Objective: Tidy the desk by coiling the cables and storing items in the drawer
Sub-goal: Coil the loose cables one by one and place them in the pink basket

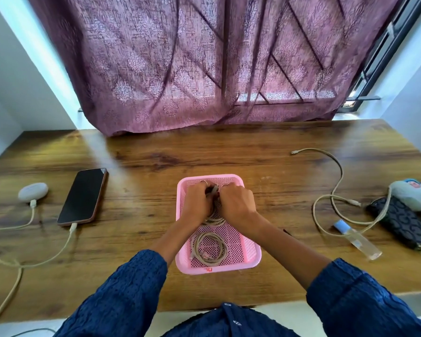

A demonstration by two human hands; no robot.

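Note:
A pink mesh basket (252, 249) stands on the wooden desk (144, 181) in front of me. One beige coiled cable (209, 249) lies in its near half. My left hand (196, 203) and my right hand (238, 203) are both closed over the far half, gripping a second beige cable coil (214, 218) between them; its loops show just below my fingers. A loose beige cable (331, 200) snakes over the desk at the right. Another cable (34, 260) runs from a black phone (83, 197) at the left.
A white earbud case (33, 192) with a plugged cable sits left of the phone. At the right lie a clear bottle with a blue cap (355, 239), a dark patterned pouch (401, 222) and a grey soft item (413, 194). A purple curtain (204, 64) hangs behind the desk.

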